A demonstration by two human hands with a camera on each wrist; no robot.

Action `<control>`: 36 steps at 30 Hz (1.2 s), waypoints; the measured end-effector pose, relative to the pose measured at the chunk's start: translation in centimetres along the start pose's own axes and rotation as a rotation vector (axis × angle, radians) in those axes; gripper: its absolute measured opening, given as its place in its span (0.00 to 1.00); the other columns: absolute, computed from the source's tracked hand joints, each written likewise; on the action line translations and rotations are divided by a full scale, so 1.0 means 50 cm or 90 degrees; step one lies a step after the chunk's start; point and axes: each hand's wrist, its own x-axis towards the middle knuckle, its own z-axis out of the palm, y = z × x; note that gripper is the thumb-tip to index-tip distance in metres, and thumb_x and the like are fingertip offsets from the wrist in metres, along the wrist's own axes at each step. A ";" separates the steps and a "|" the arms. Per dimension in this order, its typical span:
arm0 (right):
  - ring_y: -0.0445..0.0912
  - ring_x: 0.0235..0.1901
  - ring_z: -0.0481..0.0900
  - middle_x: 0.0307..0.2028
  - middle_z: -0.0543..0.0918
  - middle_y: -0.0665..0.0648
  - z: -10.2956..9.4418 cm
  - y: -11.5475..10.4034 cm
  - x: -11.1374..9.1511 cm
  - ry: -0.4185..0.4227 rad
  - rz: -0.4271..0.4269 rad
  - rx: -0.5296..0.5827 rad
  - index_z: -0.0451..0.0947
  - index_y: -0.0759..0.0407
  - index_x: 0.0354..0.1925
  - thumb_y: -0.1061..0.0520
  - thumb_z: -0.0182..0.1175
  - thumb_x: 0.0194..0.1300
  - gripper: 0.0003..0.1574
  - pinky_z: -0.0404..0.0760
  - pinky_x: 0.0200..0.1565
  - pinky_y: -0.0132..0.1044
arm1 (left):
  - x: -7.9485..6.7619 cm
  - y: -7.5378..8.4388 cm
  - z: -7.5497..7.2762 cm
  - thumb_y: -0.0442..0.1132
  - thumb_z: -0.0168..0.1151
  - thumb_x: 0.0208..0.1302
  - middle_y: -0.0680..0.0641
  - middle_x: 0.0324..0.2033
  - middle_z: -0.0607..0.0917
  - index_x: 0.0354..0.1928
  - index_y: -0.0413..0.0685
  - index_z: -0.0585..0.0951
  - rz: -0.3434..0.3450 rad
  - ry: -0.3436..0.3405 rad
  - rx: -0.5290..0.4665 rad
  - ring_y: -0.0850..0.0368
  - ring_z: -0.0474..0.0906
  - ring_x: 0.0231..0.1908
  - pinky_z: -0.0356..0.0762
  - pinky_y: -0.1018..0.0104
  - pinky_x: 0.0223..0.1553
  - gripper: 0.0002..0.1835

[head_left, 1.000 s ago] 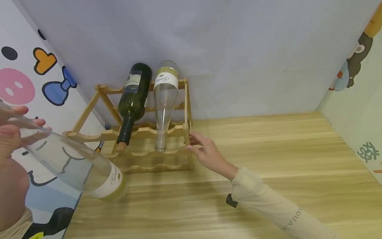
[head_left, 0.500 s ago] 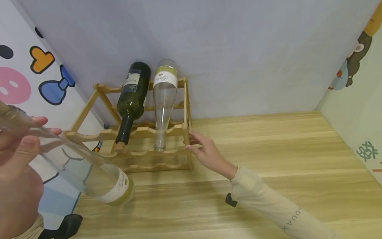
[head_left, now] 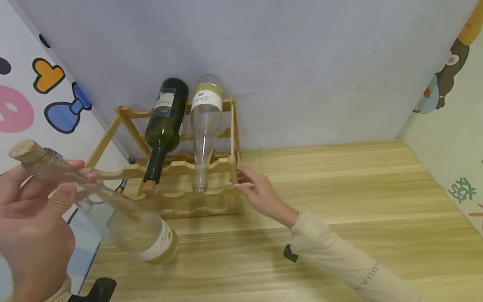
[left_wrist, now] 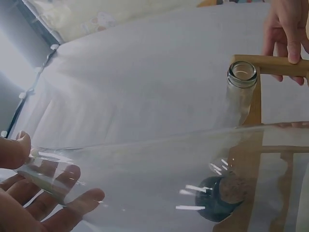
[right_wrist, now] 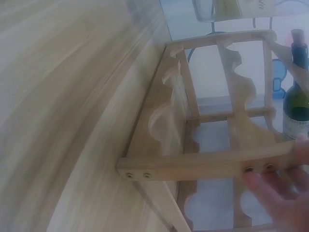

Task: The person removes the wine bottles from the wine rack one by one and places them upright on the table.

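Note:
My left hand (head_left: 41,218) grips the neck of a clear glass wine bottle (head_left: 132,226) with a cork (head_left: 28,152) in its mouth. The bottle slants, its labelled base pointing down and right, in front of a wooden wine rack (head_left: 126,171). Across the rack's top lie a dark green wine bottle (head_left: 165,123) with a corked neck and a second clear bottle (head_left: 205,121), whose open mouth shows in the left wrist view. My right hand (head_left: 260,191) holds the rack's right front post, thumb on one side and fingers partly hidden behind; the right wrist view shows fingertips (right_wrist: 263,191) touching the wood.
The rack stands on a wood-grain tabletop (head_left: 320,188), close to the pale back wall (head_left: 302,75). A cartoon-printed panel (head_left: 49,113) borders it on the left, and another printed panel (head_left: 449,138) stands far right. Lower scalloped rails (head_left: 203,212) run beneath the bottles.
My left hand has moved rightward with the clear bottle, and its corked mouth has come into view. The right hand keeps its place on the rack. The head view has shifted slightly.

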 end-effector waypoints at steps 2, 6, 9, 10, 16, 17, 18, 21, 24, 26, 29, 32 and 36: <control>0.54 0.40 0.77 0.42 0.77 0.66 0.000 0.001 0.000 0.004 -0.003 -0.002 0.66 0.69 0.52 0.67 0.53 0.59 0.21 0.80 0.34 0.33 | -0.003 -0.005 0.002 0.14 0.49 0.51 0.26 0.42 0.75 0.52 0.21 0.64 0.010 -0.011 -0.004 0.41 0.77 0.38 0.76 0.59 0.44 0.22; 0.55 0.39 0.77 0.41 0.77 0.67 0.002 0.004 0.000 0.007 -0.014 -0.001 0.66 0.69 0.52 0.67 0.53 0.59 0.21 0.80 0.34 0.33 | -0.012 -0.016 0.008 0.11 0.49 0.48 0.25 0.38 0.76 0.49 0.15 0.64 0.037 -0.023 -0.031 0.40 0.77 0.36 0.78 0.58 0.38 0.22; 0.55 0.39 0.77 0.41 0.77 0.67 0.004 0.006 -0.001 0.006 -0.022 0.001 0.66 0.69 0.52 0.67 0.53 0.59 0.21 0.80 0.34 0.32 | -0.019 -0.023 0.013 0.10 0.50 0.46 0.25 0.36 0.76 0.47 0.13 0.64 0.047 -0.028 -0.060 0.39 0.76 0.36 0.78 0.56 0.37 0.22; 0.55 0.39 0.77 0.41 0.77 0.67 0.004 0.006 -0.001 0.006 -0.024 -0.001 0.66 0.69 0.52 0.67 0.53 0.59 0.21 0.80 0.34 0.32 | -0.021 -0.025 0.014 0.10 0.50 0.45 0.24 0.36 0.76 0.46 0.12 0.64 0.050 -0.035 -0.069 0.38 0.76 0.36 0.78 0.55 0.37 0.21; 0.54 0.39 0.77 0.41 0.78 0.66 0.001 0.004 -0.001 0.007 -0.019 -0.008 0.66 0.69 0.52 0.67 0.53 0.58 0.22 0.80 0.33 0.31 | -0.025 -0.035 0.021 0.10 0.52 0.44 0.23 0.36 0.76 0.45 0.12 0.64 0.060 -0.075 -0.101 0.38 0.76 0.36 0.79 0.55 0.35 0.22; 0.54 0.39 0.77 0.41 0.78 0.66 0.000 0.003 -0.001 0.006 -0.017 -0.008 0.66 0.69 0.53 0.67 0.53 0.58 0.22 0.80 0.33 0.31 | -0.025 -0.037 0.022 0.10 0.52 0.43 0.23 0.36 0.76 0.45 0.12 0.64 0.064 -0.082 -0.104 0.38 0.76 0.36 0.79 0.55 0.35 0.22; 0.54 0.39 0.77 0.41 0.78 0.66 0.000 0.003 -0.001 0.005 -0.016 -0.009 0.66 0.68 0.53 0.67 0.53 0.59 0.22 0.80 0.33 0.31 | -0.026 -0.038 0.023 0.10 0.52 0.44 0.23 0.35 0.76 0.45 0.12 0.64 0.064 -0.085 -0.106 0.38 0.76 0.36 0.79 0.55 0.35 0.22; 0.54 0.39 0.77 0.41 0.78 0.66 0.000 0.002 0.001 0.003 -0.014 -0.008 0.66 0.69 0.52 0.67 0.54 0.58 0.22 0.80 0.33 0.33 | -0.029 -0.042 0.024 0.09 0.51 0.44 0.23 0.36 0.76 0.46 0.12 0.64 0.058 -0.089 -0.108 0.38 0.76 0.36 0.78 0.54 0.36 0.22; 0.54 0.38 0.77 0.41 0.77 0.67 -0.001 0.001 0.002 0.004 -0.016 -0.008 0.67 0.69 0.52 0.67 0.54 0.58 0.22 0.80 0.33 0.35 | -0.032 -0.044 0.028 0.09 0.50 0.45 0.23 0.37 0.75 0.46 0.12 0.63 0.044 -0.088 -0.089 0.38 0.76 0.36 0.78 0.54 0.36 0.22; 0.54 0.38 0.77 0.41 0.77 0.67 0.000 0.002 0.002 0.003 -0.020 -0.009 0.67 0.69 0.52 0.68 0.54 0.58 0.21 0.80 0.32 0.35 | -0.035 -0.046 0.028 0.09 0.50 0.45 0.23 0.37 0.75 0.46 0.12 0.63 0.042 -0.092 -0.082 0.38 0.76 0.37 0.78 0.54 0.37 0.22; 0.54 0.38 0.77 0.41 0.77 0.66 0.003 0.004 0.002 0.002 -0.023 -0.010 0.66 0.69 0.52 0.67 0.54 0.58 0.21 0.80 0.32 0.34 | -0.039 -0.049 0.027 0.09 0.50 0.45 0.23 0.38 0.75 0.47 0.13 0.63 0.044 -0.098 -0.083 0.38 0.76 0.38 0.78 0.54 0.37 0.22; 0.54 0.38 0.77 0.41 0.77 0.66 0.003 0.005 0.001 0.000 -0.022 -0.008 0.66 0.69 0.52 0.67 0.54 0.58 0.21 0.80 0.33 0.34 | -0.042 -0.055 0.028 0.09 0.50 0.44 0.23 0.39 0.75 0.47 0.13 0.63 0.047 -0.109 -0.127 0.37 0.75 0.40 0.78 0.53 0.38 0.23; 0.53 0.38 0.77 0.41 0.78 0.66 0.001 0.004 0.001 0.005 -0.020 -0.013 0.67 0.69 0.52 0.67 0.54 0.58 0.21 0.80 0.32 0.33 | -0.046 -0.061 0.033 0.08 0.48 0.44 0.25 0.41 0.75 0.48 0.13 0.63 0.040 -0.118 -0.157 0.38 0.75 0.40 0.78 0.53 0.38 0.23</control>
